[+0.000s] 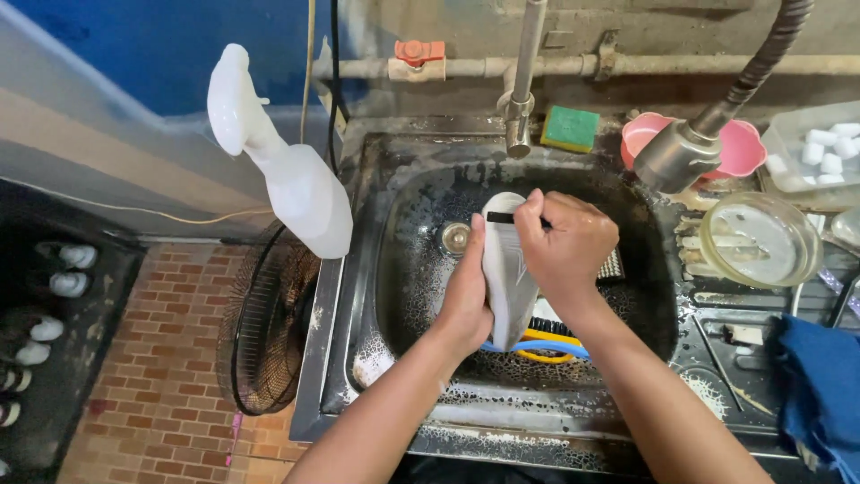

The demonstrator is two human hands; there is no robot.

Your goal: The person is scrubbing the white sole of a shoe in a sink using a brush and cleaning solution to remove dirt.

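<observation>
White shoe (503, 269) held over sink (403, 206), between both hands. Left hand (466, 300) wraps shoe from left side, fingers closed around it. Right hand (566, 246) clamped on upper part of shoe from right, fingers over black strip near top. Shoe stands almost upright, long axis vertical, one end pointing up toward tap (520, 108), other end down toward brush (546, 336) in sink.

One white rubber-soled shoe (504, 269), one green-and-yellow sponge (570, 128), one white plastic spray bottle (296, 184). Two pink plastic bowls (739, 148), one round glass lid (760, 240), one black wire fan (264, 323).
</observation>
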